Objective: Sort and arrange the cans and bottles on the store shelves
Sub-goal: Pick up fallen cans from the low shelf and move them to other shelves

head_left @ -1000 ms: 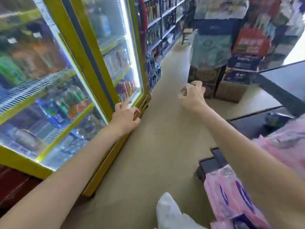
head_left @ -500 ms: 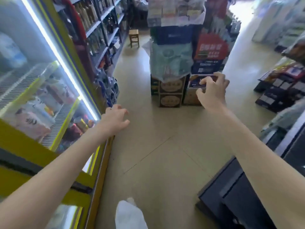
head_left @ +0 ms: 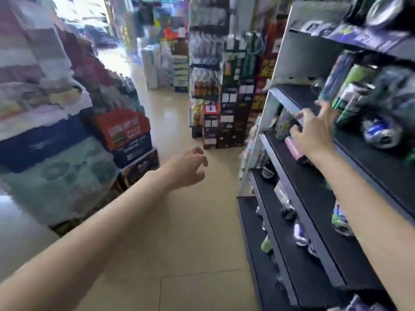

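Rightward, cans [head_left: 350,97] crowd the shelf [head_left: 298,194] (blurred); right hand [head_left: 314,133] fingers spread, left hand [head_left: 186,169] loosely curled, holding nothing

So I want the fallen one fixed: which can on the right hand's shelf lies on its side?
The blue-and-silver can, right of the right hand; the green cans beside it stand.
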A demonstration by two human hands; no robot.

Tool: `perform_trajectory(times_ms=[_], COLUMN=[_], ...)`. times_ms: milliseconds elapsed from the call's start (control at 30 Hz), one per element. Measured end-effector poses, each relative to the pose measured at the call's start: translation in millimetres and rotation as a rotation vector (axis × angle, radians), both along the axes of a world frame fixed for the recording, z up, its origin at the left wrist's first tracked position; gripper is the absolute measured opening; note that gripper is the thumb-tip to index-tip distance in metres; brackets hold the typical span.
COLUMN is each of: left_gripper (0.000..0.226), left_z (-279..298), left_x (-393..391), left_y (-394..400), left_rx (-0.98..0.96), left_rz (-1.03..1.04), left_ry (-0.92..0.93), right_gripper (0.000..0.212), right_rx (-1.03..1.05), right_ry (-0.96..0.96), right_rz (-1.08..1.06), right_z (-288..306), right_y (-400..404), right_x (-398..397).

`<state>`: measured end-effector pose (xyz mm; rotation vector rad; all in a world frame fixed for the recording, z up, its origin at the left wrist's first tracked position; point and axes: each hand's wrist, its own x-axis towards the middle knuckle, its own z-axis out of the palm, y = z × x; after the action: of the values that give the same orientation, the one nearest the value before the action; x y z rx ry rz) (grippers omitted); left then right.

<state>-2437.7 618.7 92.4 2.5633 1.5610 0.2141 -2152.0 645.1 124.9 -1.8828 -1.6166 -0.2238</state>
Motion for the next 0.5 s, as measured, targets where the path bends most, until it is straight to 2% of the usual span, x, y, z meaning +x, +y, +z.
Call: perform_trajectory(times_ms=[100, 200, 300, 500], left_gripper=[0.027, 0.025, 0.028, 0.03], left_z=[5.1, 20.7, 37.2, 73.5], left_x=[-1.2, -8.0, -1.4, 14.8], left_y=[56.6, 128.4, 198.3, 286.5], left_rx=[0.023, 0.085, 0.172, 0.345], left_rz=[-0.157, -0.216, -0.318, -0.579], left_ry=[0.064, -0.035, -0.036, -0.145], right_gripper=[0.023, 0.027, 0.031, 0.037], right_rx=[-0.012, 0.026, 0.008, -0.048], right_ry=[-0.063, -0.115, -0.205, -0.375], right_rz=[-0.124, -0.283, -0.443, -0.775], right_z=[9.9, 29.8, 45.1, 81.0], right_y=[9.8, 21.5, 30.0, 14.5], right_x=[5.5, 9.0, 11.2, -13.3])
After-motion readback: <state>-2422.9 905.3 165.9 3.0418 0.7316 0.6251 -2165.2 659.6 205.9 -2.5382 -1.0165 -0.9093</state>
